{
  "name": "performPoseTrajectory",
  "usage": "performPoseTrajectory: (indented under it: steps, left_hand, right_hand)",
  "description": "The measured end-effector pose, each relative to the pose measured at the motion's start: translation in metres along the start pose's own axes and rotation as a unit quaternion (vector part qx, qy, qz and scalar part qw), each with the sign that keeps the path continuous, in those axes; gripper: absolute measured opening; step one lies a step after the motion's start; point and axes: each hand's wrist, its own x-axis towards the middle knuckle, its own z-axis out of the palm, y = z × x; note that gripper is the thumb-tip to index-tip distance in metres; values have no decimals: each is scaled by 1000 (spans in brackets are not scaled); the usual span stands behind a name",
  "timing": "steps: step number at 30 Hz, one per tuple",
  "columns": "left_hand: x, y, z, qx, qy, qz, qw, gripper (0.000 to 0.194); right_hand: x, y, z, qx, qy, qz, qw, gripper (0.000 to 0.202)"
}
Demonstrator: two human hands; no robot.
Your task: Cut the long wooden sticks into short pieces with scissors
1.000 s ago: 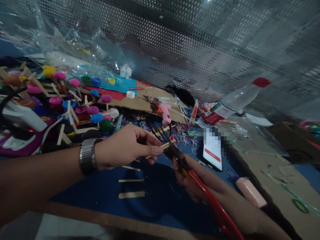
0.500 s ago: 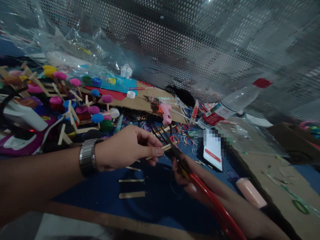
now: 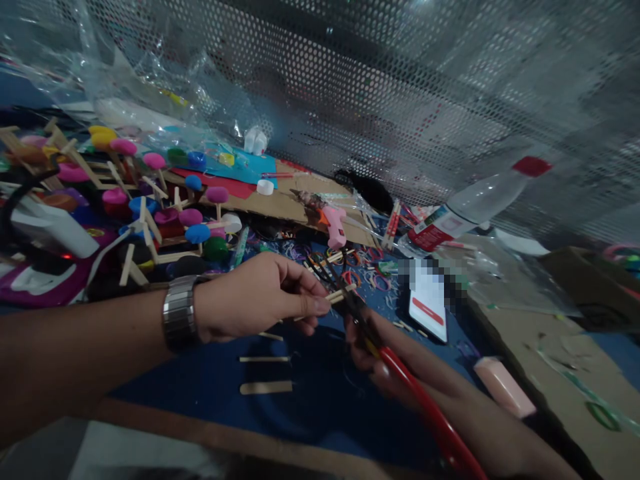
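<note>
Between thumb and fingers, my left hand pinches thin wooden sticks that point right. A metal watch is on that wrist. My right hand is wrapped round red-handled scissors. Their dark blades are spread and lie at the sticks' far ends. Below my left hand, a thin stick and a wider, round-ended stick lie on the blue surface.
Coloured clay pieces on wooden sticks crowd the left. A pink glue gun lies ahead on cardboard, near scattered rubber bands. On the right are a phone, a red-capped bottle and a pale pink block.
The view has shifted very slightly. Both hands hold nearly the same pose, with the sticks still between the scissor blades.
</note>
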Motion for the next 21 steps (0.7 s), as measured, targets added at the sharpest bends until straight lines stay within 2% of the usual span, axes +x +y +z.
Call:
performPoseTrajectory:
  steps: [2,5,9,14,21]
  left_hand:
    - [0,0,0,-2,-2,3,1000,9]
    - [0,0,0,0,-5,9,1000,8]
    - [-1,0,1,6,-3,12,1000,9]
    - [-1,-1,2,-1,-10,9,1000,10]
    - [-2,-1,2,12,-7,20,1000,10]
  right_hand:
    - [1,0,-1,-6,-12,-8,1000,71]
    - [0,1,-1,-12,5,-6,1000,71]
    - [-1,2,0,-67,-16,-27,997,69]
    - [1,1,1,-135,-32,-19,990,66]
    - [2,-4,5,-127,-26,-47,990,61]
